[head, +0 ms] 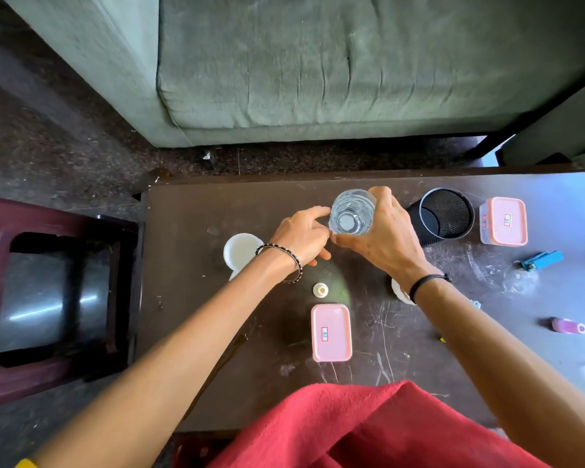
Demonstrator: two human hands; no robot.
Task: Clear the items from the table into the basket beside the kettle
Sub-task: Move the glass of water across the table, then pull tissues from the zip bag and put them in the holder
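While both hands met at it, the right hand (382,228) gripped the upright glass (352,212); left fingertips (321,212) touched its opposite wall, loosely curled.

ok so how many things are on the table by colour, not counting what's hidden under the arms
Pink: 3, two lidded boxes and a small tube
White: 2, a bowl and a small cap
Clear: 1, the glass
Black: 1, the mesh cup
Blue: 1, a small clip
Total: 8

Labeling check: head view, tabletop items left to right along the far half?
white bowl → left hand → clear glass → right hand → black mesh cup → far pink-lidded box
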